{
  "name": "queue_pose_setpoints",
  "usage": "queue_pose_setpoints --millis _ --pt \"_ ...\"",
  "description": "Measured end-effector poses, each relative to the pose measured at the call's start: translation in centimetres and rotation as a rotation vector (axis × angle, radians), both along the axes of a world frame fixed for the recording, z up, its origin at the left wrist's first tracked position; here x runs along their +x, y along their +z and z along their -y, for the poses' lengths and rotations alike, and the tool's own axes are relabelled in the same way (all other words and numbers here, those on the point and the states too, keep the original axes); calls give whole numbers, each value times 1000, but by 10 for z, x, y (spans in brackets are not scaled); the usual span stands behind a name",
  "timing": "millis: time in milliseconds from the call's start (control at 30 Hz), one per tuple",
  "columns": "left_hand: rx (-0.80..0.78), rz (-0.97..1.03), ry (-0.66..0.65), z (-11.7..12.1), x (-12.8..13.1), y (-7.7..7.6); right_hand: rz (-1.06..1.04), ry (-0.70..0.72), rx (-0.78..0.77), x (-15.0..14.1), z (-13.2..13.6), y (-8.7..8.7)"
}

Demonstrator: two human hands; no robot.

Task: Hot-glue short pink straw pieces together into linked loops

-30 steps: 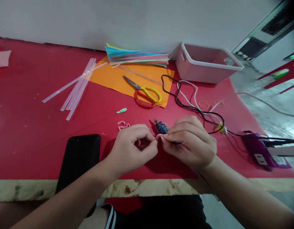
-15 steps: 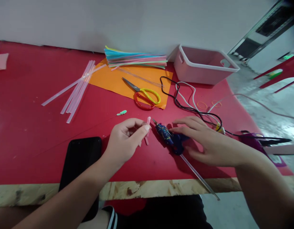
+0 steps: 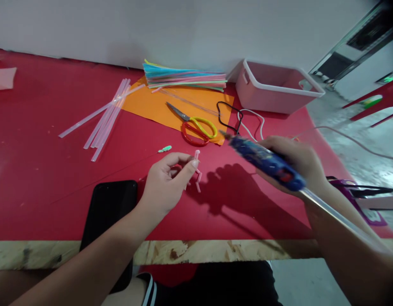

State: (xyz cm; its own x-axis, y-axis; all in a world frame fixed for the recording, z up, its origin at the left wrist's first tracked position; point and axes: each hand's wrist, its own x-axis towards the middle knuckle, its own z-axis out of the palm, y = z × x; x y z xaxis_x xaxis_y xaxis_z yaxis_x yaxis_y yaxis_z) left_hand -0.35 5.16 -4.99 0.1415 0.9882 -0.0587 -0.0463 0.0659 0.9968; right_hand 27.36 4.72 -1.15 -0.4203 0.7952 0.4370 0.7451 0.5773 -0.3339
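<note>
My left hand (image 3: 169, 178) pinches a small pink bent piece of pipe cleaner (image 3: 197, 155) between thumb and forefinger; more bent pink bits hang below the fingers. My right hand (image 3: 292, 165) is wrapped round a blue glue gun (image 3: 266, 161), raised above the table and throwing a shadow on it. A long clear glue stick (image 3: 337, 216) juts from the gun's back end, and its nozzle points to the upper left. Behind my left hand lies a small green fuzzy piece (image 3: 165, 149) on a thin stem.
Scissors (image 3: 193, 123) lie on an orange sheet (image 3: 142, 104), with a pipe cleaner bundle (image 3: 183, 76) behind. Glue sticks (image 3: 107, 114) lie left, a phone (image 3: 109, 208) by my left forearm. A pink bin (image 3: 276, 91) stands back right; cords (image 3: 228, 123) and a purple device (image 3: 362, 199) are rightward.
Both hands were at the pink piece; my right hand let go, reached to the glue gun on the table and lifted it. My left hand kept hold of the pink piece.
</note>
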Motion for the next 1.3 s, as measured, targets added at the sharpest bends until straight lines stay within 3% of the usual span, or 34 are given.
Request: queue_pose_setpoints --millis 67,133,233,367,900,1300 --pt "5 -11 10 0 0 2 -262 -53 5 -2 0 -4" --pt "21 -28 14 0 1 5 -370 -26 -39 -6 2 -12" --pt "8 -22 -8 2 0 9 -364 92 -127 -14 7 -23" --pt "-31 5 -31 4 0 12 -327 163 -194 -19 8 -24" --pt "-52 -31 -171 6 2 16 -288 219 -244 -16 2 -28" --pt "-63 -30 -207 6 0 18 -256 258 -247 -13 1 -31"
